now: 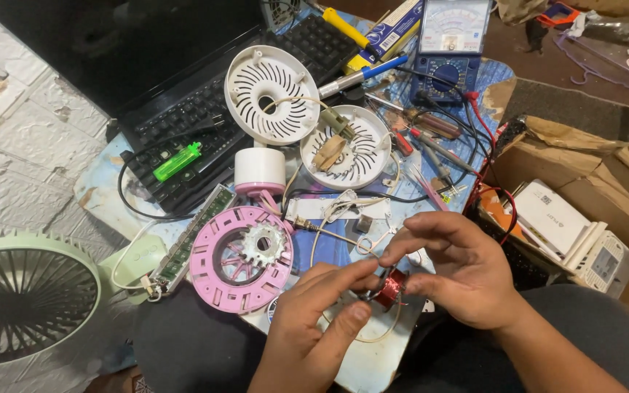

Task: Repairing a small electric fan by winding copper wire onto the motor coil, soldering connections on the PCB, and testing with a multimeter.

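Observation:
My left hand (314, 327) and my right hand (460, 269) meet over my lap, both pinching a small motor coil wound with red copper wire (389, 289). Fingertips of both hands touch it, and a thin wire loops down from it. Just left of my hands lies a pink round fan housing (209, 280) with a white toothed stator (262, 244) in its middle. A narrow green circuit board (187, 244) lies beside the pink ring.
Two white slotted fan grilles (271, 91) (362, 156), a white-pink cylinder (260, 173), a laptop keyboard (183, 120) with a green lighter (177, 161), a blue multimeter (449, 54) with leads, screwdrivers, a pale green fan (16, 306) at left, a cardboard box (584, 182) at right.

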